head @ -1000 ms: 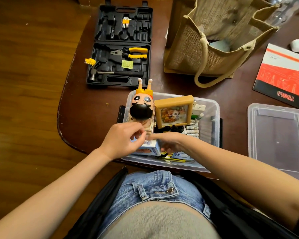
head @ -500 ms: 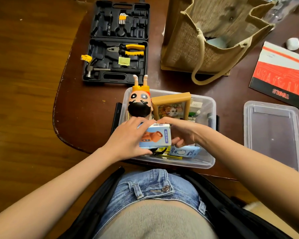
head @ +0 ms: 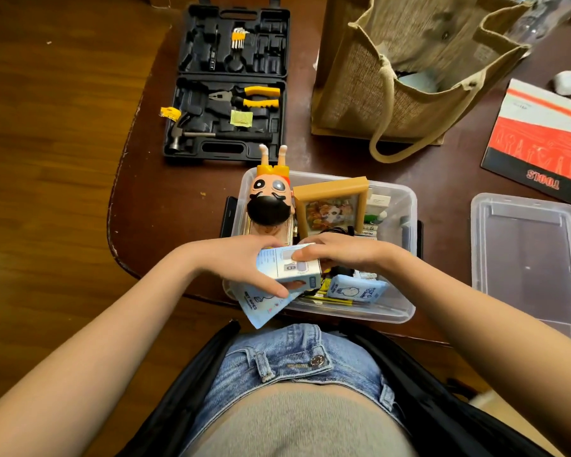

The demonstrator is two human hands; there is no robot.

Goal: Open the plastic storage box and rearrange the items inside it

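The clear plastic storage box (head: 406, 252) stands open on the table in front of me. Both hands hold a small light-blue mini fan carton (head: 290, 268) above its near left corner: my left hand (head: 244, 262) grips it from the left and below, my right hand (head: 340, 252) from the top right. A light-blue wet wipes packet (head: 261, 306) sticks out under my left hand. Inside the box are a cartoon figure (head: 271, 199), a wooden picture frame (head: 332, 206), a second blue packet (head: 356, 290), batteries and yellow pencils.
The box's clear lid (head: 528, 258) lies to the right. An open black tool case (head: 228, 84) with pliers and a hammer sits at the back left, a jute bag (head: 406, 67) behind the box, a red tools booklet (head: 541, 140) at the far right.
The carton has been lifted out of the box and turned over, from its front face to its printed back. A wipes packet now shows under my left hand.
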